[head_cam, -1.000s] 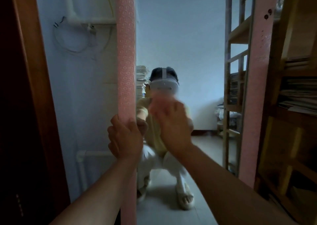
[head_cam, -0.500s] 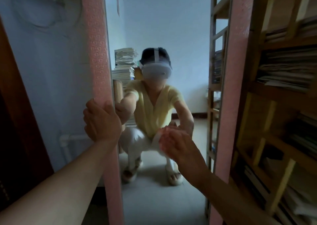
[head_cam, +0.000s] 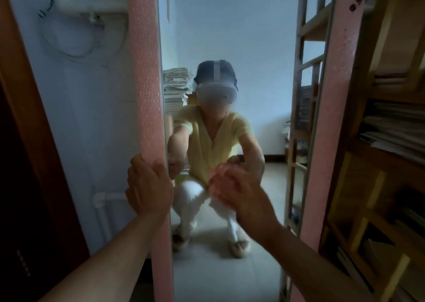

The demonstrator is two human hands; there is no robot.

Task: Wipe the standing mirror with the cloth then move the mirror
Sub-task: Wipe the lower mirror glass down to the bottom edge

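Both hands are up at the tall standing mirror with its pink embossed frame (head_cam: 147,90): the left hand (head_cam: 148,186) has its fingers curled round the frame's left upright, gripping it, while the right hand (head_cam: 232,186) is against the lower middle of the glass, smeared by motion, with a pale pinkish cloth (head_cam: 215,182) apparently under its fingers; I cannot tell whether those fingers are flat or curled. That mirror stands upright on the floor, squeezed between a pale blue wall (head_cam: 87,117) on its left and a wooden bookshelf (head_cam: 391,163) just beside its right upright. My judgement is that the wiping step is under way and the move is not yet begun. The risks follow from the tight spot. Pushing hard on the glass could rock the mirror backward or sideways if the one steadying grip loosens. The cloth is small and mostly hidden, so it could slip out and leave bare fingers smudging the glass. Shifting the mirror later could knock its right edge on the shelf and the stacked papers (head_cam: 391,126) there. By count: one mirror, one cloth, two hands, one shelf unit, one white pipe (head_cam: 101,200) low on the wall.
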